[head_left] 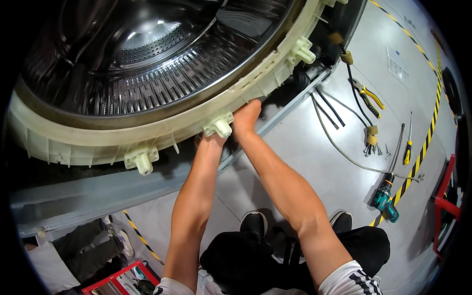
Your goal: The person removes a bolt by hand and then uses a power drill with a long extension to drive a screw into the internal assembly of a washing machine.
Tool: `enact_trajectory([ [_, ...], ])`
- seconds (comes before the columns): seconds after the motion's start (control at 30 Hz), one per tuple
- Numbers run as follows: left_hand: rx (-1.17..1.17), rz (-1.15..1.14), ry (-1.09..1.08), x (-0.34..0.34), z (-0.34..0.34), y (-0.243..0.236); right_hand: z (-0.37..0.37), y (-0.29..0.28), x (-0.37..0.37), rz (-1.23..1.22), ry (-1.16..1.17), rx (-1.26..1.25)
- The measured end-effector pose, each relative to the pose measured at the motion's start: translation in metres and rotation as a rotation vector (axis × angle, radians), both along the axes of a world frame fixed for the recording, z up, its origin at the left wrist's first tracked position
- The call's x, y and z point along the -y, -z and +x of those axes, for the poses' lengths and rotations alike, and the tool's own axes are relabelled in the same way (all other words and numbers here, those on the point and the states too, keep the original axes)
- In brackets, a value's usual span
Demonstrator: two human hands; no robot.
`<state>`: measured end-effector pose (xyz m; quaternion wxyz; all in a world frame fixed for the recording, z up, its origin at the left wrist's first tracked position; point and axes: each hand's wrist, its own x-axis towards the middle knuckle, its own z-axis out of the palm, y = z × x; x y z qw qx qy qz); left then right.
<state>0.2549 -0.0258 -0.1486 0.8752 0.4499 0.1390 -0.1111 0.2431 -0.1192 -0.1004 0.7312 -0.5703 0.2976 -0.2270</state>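
A washing machine's pale plastic outer tub [105,142] spans the upper left, with the shiny steel drum [162,93] inside it. Both my arms reach under the tub's lower rim, into the gap above the grey cabinet edge [287,110]. My left hand [212,139] goes in beside a moulded lug [219,125]; its fingers are hidden behind the plastic. Right of that lug is my right hand [247,118], bent inward with its back and thumb side showing. Its fingertips, and whatever either hand touches, are out of sight.
On the floor at right lie pliers [371,97], a yellow screwdriver [408,147], a teal power drill [384,195], several screws [377,150] and a grey hose [339,147]. A red-framed cart [445,204] stands far right. Another person [64,255] is at lower left near a red-framed tray [118,280].
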Motion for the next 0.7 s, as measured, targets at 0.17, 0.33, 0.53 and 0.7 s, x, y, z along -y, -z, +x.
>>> enact_trajectory([
  [0.17,-0.013,-0.017,0.004,0.005,0.006,0.006,0.009,0.01,0.005,-0.079,0.014,0.0],
  [0.33,0.279,-0.489,0.337,-0.076,0.052,0.05,0.014,-0.037,-0.005,-0.059,-0.043,0.145],
  [0.53,0.03,-0.198,0.024,0.027,-0.005,0.003,-0.017,0.027,0.042,-0.345,-0.48,-0.134],
  [0.7,0.034,-0.517,-0.135,0.018,0.013,0.025,-0.021,0.013,0.109,-0.967,-1.225,-0.096],
])
